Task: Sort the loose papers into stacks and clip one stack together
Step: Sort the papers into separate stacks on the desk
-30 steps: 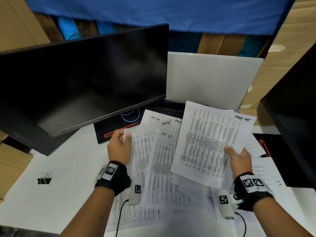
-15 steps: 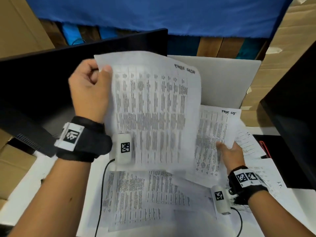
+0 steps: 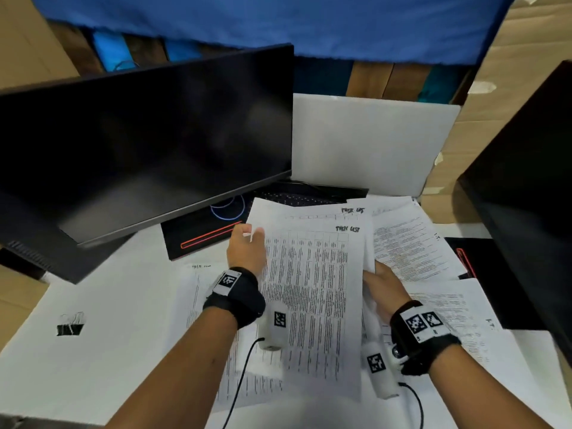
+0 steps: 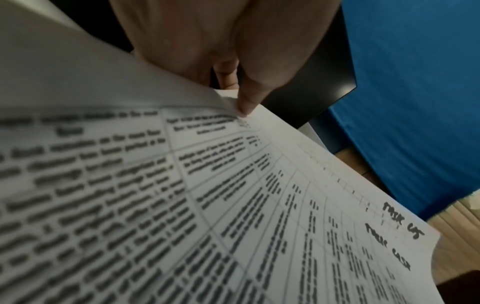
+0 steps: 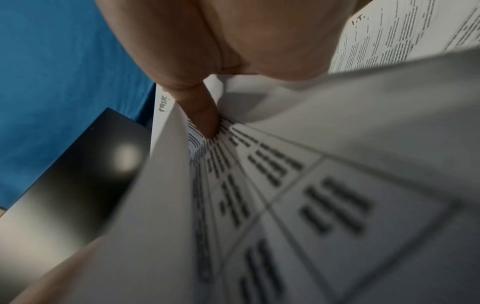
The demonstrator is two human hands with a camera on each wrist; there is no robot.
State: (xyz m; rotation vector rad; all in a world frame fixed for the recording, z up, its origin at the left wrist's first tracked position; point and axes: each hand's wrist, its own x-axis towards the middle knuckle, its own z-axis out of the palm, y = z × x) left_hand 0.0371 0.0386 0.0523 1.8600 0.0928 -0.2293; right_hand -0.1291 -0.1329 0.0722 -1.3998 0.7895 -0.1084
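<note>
Pinching the top-left corner of a task-list sheet (image 3: 312,292), the left hand (image 3: 246,250) holds it just in front of the monitor (image 3: 145,150) — the right hand (image 3: 385,287) grips its right edge, thumb on top. More loose papers (image 3: 411,243) lie right of the monitor, over a keyboard (image 3: 297,198); a binder clip (image 3: 70,325) sits well apart, below the monitor's left end.

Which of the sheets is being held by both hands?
The top "Task List" sheet: the left hand pinches its upper left corner, the right hand its right edge. The others lie loose.
</note>
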